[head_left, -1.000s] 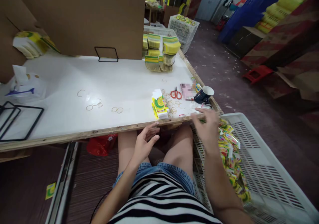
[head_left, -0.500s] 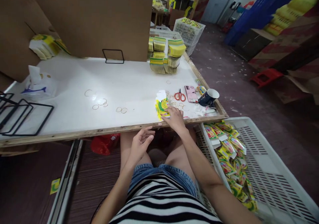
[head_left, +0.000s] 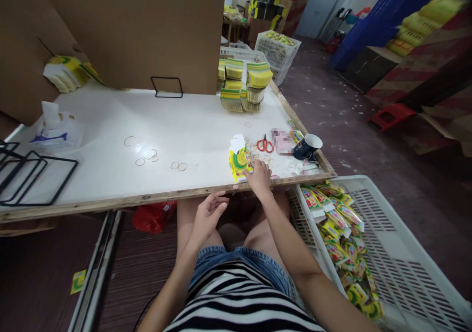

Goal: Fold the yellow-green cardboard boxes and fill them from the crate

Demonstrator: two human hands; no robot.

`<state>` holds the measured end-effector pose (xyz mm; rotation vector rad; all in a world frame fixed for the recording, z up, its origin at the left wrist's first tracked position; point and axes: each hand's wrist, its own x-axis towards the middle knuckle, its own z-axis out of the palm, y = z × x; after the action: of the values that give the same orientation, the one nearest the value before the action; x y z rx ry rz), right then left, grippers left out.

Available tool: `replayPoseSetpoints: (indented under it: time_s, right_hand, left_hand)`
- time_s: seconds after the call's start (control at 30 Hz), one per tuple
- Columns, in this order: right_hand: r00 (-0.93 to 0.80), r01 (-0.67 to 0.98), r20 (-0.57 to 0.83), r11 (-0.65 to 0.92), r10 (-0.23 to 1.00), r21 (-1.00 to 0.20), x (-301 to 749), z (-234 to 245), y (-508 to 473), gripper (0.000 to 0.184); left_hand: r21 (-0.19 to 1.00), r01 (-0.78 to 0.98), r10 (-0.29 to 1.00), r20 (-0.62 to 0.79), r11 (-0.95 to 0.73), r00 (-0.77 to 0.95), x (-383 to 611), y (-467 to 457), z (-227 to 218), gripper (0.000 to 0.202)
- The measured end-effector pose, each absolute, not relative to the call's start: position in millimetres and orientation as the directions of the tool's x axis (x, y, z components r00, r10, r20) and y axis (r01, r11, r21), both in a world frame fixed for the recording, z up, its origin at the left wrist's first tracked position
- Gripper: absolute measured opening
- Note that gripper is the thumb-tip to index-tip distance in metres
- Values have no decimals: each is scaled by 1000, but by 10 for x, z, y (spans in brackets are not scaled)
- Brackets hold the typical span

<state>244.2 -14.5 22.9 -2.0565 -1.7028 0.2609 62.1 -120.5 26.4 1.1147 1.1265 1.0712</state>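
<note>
White wood-edged tabletop point(head_left: 103, 115): yellow-green printed card stack w/ white tabs point(head_left: 240, 158) lies at 10 o'clock from R hand point(head_left: 259, 176), which is at its edge, grip can't tell. L hand point(head_left: 208, 214) at R's 8 o'clock, open, empty. Prob. pick-up step; next move needs thumb & fingers closing evenly.

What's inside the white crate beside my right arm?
A jumbled heap of yellow-green packets shows inside the crate. Anything beneath the top packets is covered.

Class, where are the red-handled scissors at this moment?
In the head view, the scissors lie on the right part of the white tabletop, just beyond the right hand, with the dark mug farther right.
</note>
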Motion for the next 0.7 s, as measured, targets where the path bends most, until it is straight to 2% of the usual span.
replayPoseSetpoints:
  time_s: [0.17,0.27,0.33,0.43,0.5,0.57,0.7]
  right_hand:
    - [279,821,126,-169,952,-545,2415,210,-137,32]
    - [329,730,165,-140,930,-669,2415,214,-159,28]
    - [346,582,169,-70,923,-810,2433,246,-227,18]
    - [309,208,118,54,944,-977,2425,343,-462,16]
    - [228,-39,57,67,972,-997,2365,414,-689,21]
    - [125,-221,-31,-2,992,-975,2267,465,-922,24]
    - [-1,-382,-174,-161,985,-910,2086,473,-1233,26]
  left_hand:
    - [989,-75,984,-118,128,132,648,-1201,264,43]
    - [990,-78,986,-105,115,127,634,-1208,281,44]
    - [990,-87,989,-99,109,113,607,-1214,291,45]
    - [984,-157,995,-70,81,76,565,-1212,304,46]
    - [961,-273,997,-34,53,73,552,-1201,314,50]
    - [914,-403,996,-7,42,89,554,-1190,328,56]
    - [832,-548,990,-12,89,143,566,-1198,384,60]
